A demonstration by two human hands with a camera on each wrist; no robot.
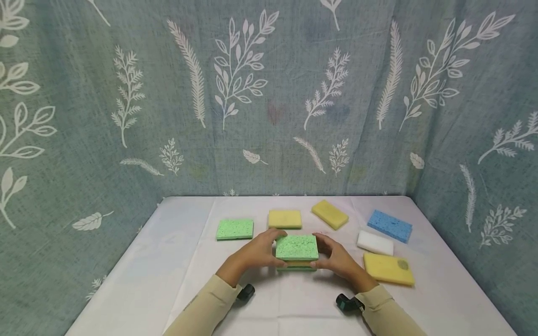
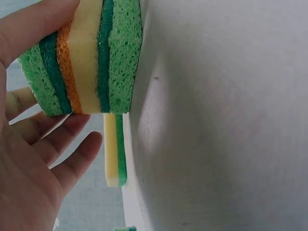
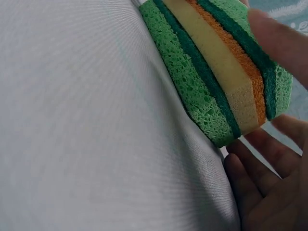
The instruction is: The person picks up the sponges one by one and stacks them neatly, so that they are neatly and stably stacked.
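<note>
Grey-green cloth [image 1: 269, 161] printed with white leaves and sprigs hangs behind and along both sides of the white-covered bench [image 1: 126, 284] on my feed. Near the middle of that bench I have a stack of three sponges. At the bottom lies the lower green sponge [image 2: 126, 57], its dark green scouring layer upward; on it sits the middle yellow sponge [image 2: 85, 62], orange layer up; and on top is the upper green sponge [image 1: 296, 247], dark green layer facing down.

Both hands are on this stack, one at each end. From the head camera I see the left hand [image 1: 262, 249] holding the left end of the upper green sponge, thumb at the near edge and fingers at the far one. The right hand [image 1: 338, 256] mirrors it at the right end.

Behind and left of the stack I find a flat green sponge [image 1: 235, 228]. Straight behind is a pale yellow sponge [image 1: 285, 219], with an angled yellow sponge [image 1: 329, 214] further right. Over to the right I count a blue sponge [image 1: 390, 226], a white sponge [image 1: 375, 242] just in front of it, and nearest me a yellow sponge with a dark round spot [image 1: 384, 268]. Beige sleeves [image 1: 206, 305] cover the forearms.
</note>
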